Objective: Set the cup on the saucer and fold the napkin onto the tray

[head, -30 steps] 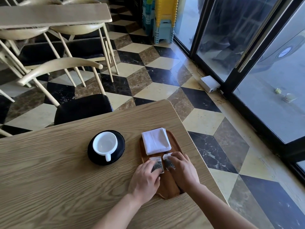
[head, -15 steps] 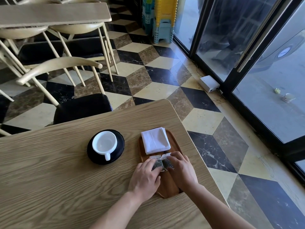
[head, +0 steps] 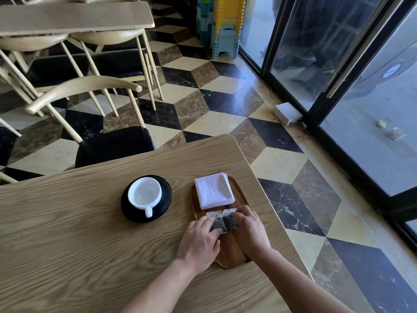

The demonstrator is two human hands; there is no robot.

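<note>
Head view. We are looking down at a wooden table [head: 67, 222] on which the task's things are lying. The white cup [head: 144, 195] is standing upright on the black saucer [head: 162, 188], its handle pointing toward six o'clock. At three o'clock from the saucer, near but apart, the wooden tray [head: 242, 199] is lying with its long axis running twelve to six. The folded white napkin [head: 213, 191] is resting on the tray's twelve o'clock end.

We are pressing both hands flat on the tray's middle. The left hand [head: 198, 242] is covering one small packet [head: 214, 219] with loosely spread fingers; the right hand [head: 248, 229] is covering a second packet [head: 230, 219] in like manner. The two packets are lying side by side, touching or nearly so, just at six o'clock of the napkin. Neither hand is closing around anything; the fingertips are only bearing down.

Relation governing the coming move: the napkin is lying at twelve o'clock of both sets of fingertips, just beyond the packets, and the right hand is slightly nearer. We judge both task steps essentially done, with only the packets being straightened.
</note>
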